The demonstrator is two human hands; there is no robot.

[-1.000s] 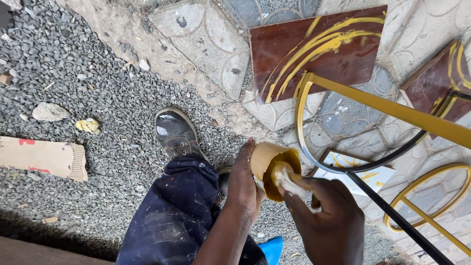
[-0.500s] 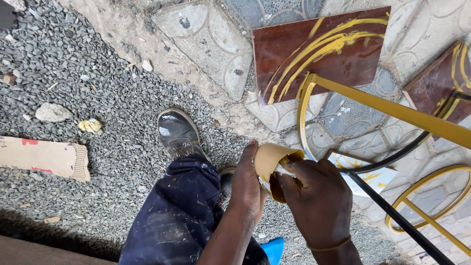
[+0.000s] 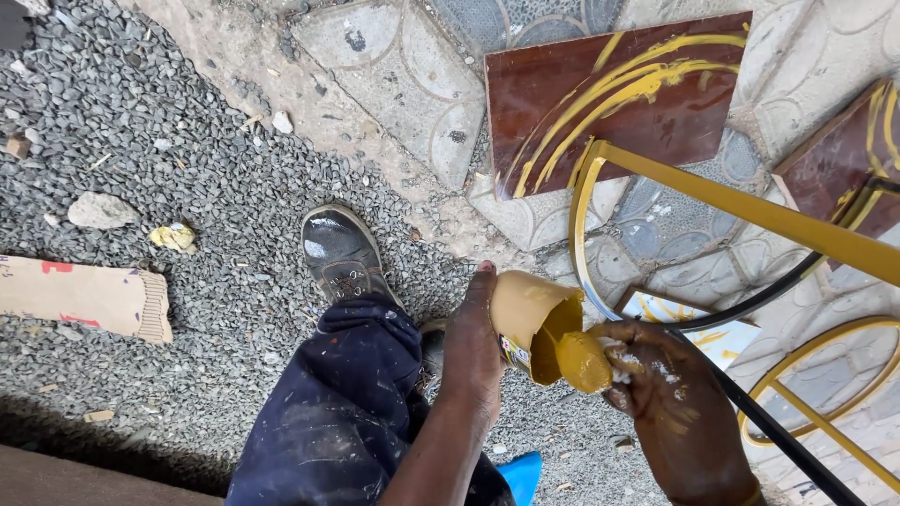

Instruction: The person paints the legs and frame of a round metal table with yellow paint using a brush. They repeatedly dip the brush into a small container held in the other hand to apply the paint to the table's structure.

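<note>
Outdoors, standing on grey gravel meeting patterned paving slabs at far right.

Holding a small paint tin tilted on its side at centre, mouth facing right, coated in ochre-yellow paint inside and out. Left hand wrapping around tin from the left, clenched on its body, thumb lying along the top edge. Right hand positioned just right of the tin mouth, fingers closed around a wad soaked in yellow paint; wad sitting at the tin's rim, touching or nearly touching it — cannot tell which. Knuckles showing pale smears.

Directly left of the hands: dark blue trouser leg spattered with paint, ending at a worn dark shoe resting on gravel. Blue object showing partly at the near edge beneath the forearm.

Right of the hands: yellow-painted metal frame with a straight bar and curved hoops running across the paving; black unpainted rod crossing diagonally under the right hand. White tile with yellow streaks lying beneath the frame.

Farther out: brown tile streaked with yellow arcs at far centre; second brown tile at far right. At left, cardboard piece, pale stone and a yellow-stained scrap lying on gravel, well apart from the hands.
</note>
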